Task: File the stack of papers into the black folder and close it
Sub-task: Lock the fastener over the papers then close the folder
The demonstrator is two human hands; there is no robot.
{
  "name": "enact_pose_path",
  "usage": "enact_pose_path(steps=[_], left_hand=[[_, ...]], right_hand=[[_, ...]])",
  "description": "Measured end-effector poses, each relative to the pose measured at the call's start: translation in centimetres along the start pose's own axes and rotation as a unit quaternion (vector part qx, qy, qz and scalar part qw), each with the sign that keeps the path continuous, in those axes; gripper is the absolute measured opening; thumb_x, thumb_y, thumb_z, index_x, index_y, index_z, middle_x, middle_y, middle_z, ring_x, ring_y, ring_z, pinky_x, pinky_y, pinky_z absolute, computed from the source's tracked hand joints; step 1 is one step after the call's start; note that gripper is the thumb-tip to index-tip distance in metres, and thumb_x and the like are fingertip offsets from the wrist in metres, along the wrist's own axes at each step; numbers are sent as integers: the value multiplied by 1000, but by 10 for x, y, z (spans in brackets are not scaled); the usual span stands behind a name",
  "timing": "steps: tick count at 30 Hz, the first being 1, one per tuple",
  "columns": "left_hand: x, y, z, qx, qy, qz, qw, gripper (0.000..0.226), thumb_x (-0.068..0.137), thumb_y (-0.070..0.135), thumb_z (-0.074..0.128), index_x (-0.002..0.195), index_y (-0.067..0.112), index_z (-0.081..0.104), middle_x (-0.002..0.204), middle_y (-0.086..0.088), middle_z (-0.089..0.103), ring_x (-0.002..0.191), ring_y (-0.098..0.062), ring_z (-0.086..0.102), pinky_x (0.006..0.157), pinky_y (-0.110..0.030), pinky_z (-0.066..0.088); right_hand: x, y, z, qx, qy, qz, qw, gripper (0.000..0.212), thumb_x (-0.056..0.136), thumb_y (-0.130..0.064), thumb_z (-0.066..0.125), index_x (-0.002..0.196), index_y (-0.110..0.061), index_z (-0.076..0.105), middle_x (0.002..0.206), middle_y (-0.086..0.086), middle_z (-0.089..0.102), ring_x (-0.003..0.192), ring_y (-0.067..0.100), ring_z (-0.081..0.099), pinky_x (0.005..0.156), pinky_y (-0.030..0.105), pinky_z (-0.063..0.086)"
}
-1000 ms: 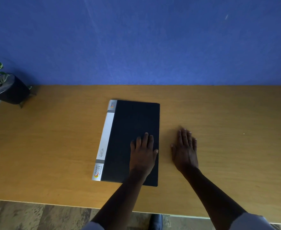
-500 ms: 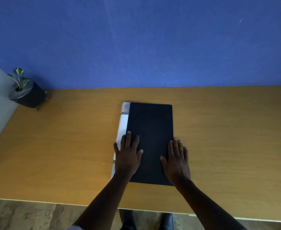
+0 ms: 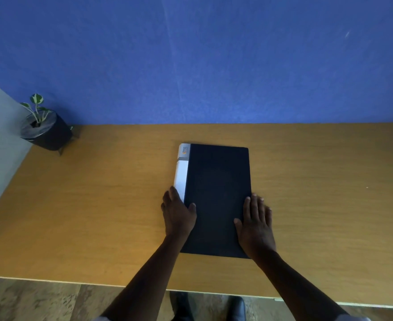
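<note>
- Seeing the black folder point(image 3: 217, 200) lying closed and flat on the wooden counter point(image 3: 98, 216), long side running away from us, white spine strip point(image 3: 181, 179) along its left edge.
- We are resting the left hand point(image 3: 178, 213) over the folder's near left edge, fingers spread flat across the spine strip, thumb lying on the black cover; nothing is being gripped.
- We are pressing the right hand point(image 3: 255, 224) palm-down on the near right edge, fingers extended, part on the cover and part on the counter; it is flat too, not clamped on anything.
- Hands are sitting apart, one at each side of the folder, black cover showing between them.
- We are not seeing any papers outside the folder; whether any sit inside it, we cannot tell.
- A small potted plant point(image 3: 43, 127) is standing at the far left corner of the counter, well apart from the folder, against the blue wall point(image 3: 202, 61).
- Dark shoes point(image 3: 236, 308) are showing below the counter's near edge.
</note>
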State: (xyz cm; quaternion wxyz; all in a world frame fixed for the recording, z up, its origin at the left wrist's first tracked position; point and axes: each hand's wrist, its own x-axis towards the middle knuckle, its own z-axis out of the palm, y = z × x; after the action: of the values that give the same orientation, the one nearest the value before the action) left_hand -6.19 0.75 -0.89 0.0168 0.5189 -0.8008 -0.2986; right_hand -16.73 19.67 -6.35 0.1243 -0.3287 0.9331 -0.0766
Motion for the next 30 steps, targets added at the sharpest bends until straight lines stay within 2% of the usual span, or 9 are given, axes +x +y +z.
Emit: enact_pose_path(steps=[4, 7, 9, 11, 15, 18, 23, 26, 30], left_hand=[[14, 1, -9, -84, 6, -80, 993, 78, 88, 35, 69, 151, 7, 32, 149, -16, 45, 135, -34, 45, 106, -42, 44], [24, -1, -20, -126, 2, -65, 990, 65, 77, 47, 66, 130, 11, 60, 130, -9, 65, 117, -29, 62, 97, -43, 54], [29, -1, -29, -153, -5, -52, 987, 52, 79, 42, 70, 120, 10, 65, 121, -4, 70, 106, -27, 67, 87, -38, 57], [35, -3, -36, -176, -14, -54, 983, 49, 81, 34, 75, 123, 13, 62, 120, -3, 68, 103, -28, 67, 80, -33, 54], [38, -16, -37, -254, -76, -52, 963, 62, 74, 32, 82, 123, 21, 47, 116, -6, 66, 93, -26, 68, 76, -41, 61], [38, -23, -36, -271, -99, -39, 957, 61, 77, 26, 82, 123, 20, 42, 114, -6, 65, 90, -21, 68, 71, -34, 60], [39, -24, -43, -344, -122, -45, 930, 60, 80, 20, 81, 125, 19, 43, 112, -3, 63, 90, -17, 66, 63, -23, 52], [42, -30, -53, -377, -132, -46, 916, 57, 81, 19, 80, 125, 19, 45, 109, -5, 66, 89, -21, 67, 62, -26, 52], [53, -45, -72, -407, -148, -51, 900, 53, 83, 19, 77, 126, 22, 46, 108, -10, 68, 92, -28, 68, 64, -31, 53]], right_hand=[[0, -2, 0, -2, -4, 11, 1000, 78, 98, -52, 11, 158, -4, 7, 167, 19, 3, 154, 37, -2, 124, 54, 9], [1, -3, 0, -2, -7, 16, 1000, 78, 98, -52, 11, 158, -4, 8, 167, 19, 2, 154, 37, -2, 124, 55, 10], [1, -3, 0, -7, -10, 18, 1000, 78, 97, -53, 9, 158, -4, 6, 167, 19, 0, 154, 36, -4, 124, 55, 9], [1, -4, 0, -8, -12, 18, 1000, 79, 96, -53, 7, 159, -5, 4, 167, 18, -2, 154, 36, -6, 125, 54, 7], [2, -8, -1, 2, -5, 21, 1000, 80, 95, -54, 4, 159, -5, 3, 167, 17, -4, 154, 35, -9, 125, 53, 2], [4, -11, -2, 32, 4, 34, 999, 80, 95, -55, 3, 159, -7, 4, 168, 13, -3, 154, 31, -11, 125, 51, 1], [10, -20, -12, 152, 29, 85, 984, 70, 101, -48, 33, 159, -14, 16, 168, 7, 14, 156, 25, 0, 126, 51, 4], [16, -28, -21, 187, 39, 87, 978, 75, 97, -44, 51, 158, -14, 19, 163, 10, 28, 152, 30, 17, 123, 54, 17], [28, -43, -32, 251, 33, 61, 965, 77, 94, -38, 61, 156, -17, 21, 149, 9, 48, 134, 36, 42, 107, 57, 40]])
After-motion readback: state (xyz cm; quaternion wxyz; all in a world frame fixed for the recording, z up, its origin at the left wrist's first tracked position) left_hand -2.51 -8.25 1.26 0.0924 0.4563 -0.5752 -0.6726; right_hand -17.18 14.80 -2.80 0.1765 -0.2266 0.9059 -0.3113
